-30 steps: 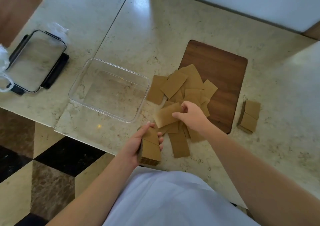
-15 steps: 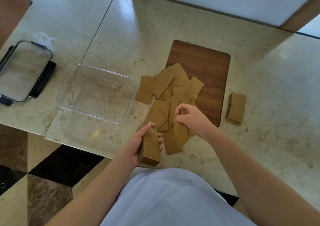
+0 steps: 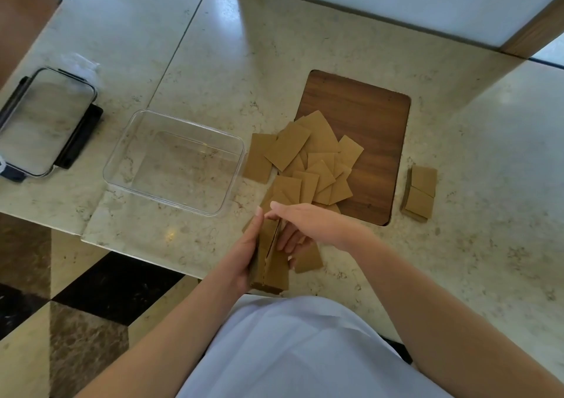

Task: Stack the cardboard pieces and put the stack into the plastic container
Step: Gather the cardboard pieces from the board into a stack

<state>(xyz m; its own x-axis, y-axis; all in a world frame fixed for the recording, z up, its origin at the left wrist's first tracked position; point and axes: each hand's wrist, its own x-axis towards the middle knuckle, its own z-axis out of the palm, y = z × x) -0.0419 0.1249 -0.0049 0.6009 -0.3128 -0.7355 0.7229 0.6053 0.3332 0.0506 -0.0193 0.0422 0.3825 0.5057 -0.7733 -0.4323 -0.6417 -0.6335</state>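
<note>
My left hand grips a stack of brown cardboard pieces at the counter's near edge. My right hand sits against the right side of that stack, fingers straight, laying a cardboard piece onto it. Several loose cardboard pieces lie scattered just beyond, partly on a dark wooden board. One more piece lies under my right wrist. The clear plastic container stands empty to the left of the pile.
A second small cardboard stack lies right of the wooden board. The container's lid with black clips lies far left. The counter edge drops to a tiled floor at lower left.
My right hand lifted a piece from the loose pile and carried it left and toward me to the stack in my left hand. The left hand stayed put.
</note>
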